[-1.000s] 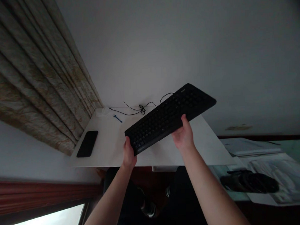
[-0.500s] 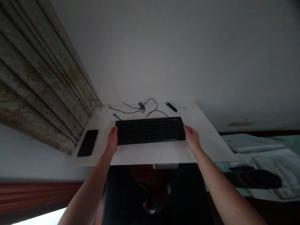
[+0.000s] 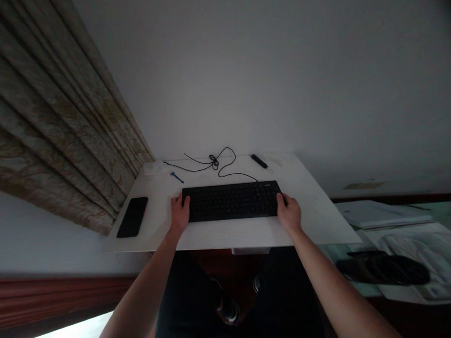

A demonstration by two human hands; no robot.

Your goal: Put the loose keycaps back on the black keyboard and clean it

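Note:
A black keyboard (image 3: pixel 232 200) lies flat on the white table (image 3: pixel 221 231), its long side facing me. My left hand (image 3: pixel 180 214) grips its left end, fingers curled around the edge. At the right end my right hand (image 3: pixel 289 212) holds on the same way. The keyboard's thin black cable (image 3: pixel 216 163) runs back from it to a tangle near the wall.
A black phone (image 3: pixel 132 216) lies at the table's left edge beside a patterned curtain (image 3: pixel 59 131). A small blue object (image 3: pixel 176 177) and a short black stick (image 3: pixel 259 161) lie at the back. To the right, a lower surface holds papers (image 3: pixel 380 217) and a dark bundle (image 3: pixel 383 269).
The keyboard was held tilted in the air; it has come down flat onto the table and slid slightly nearer to me. Both hands moved to its ends.

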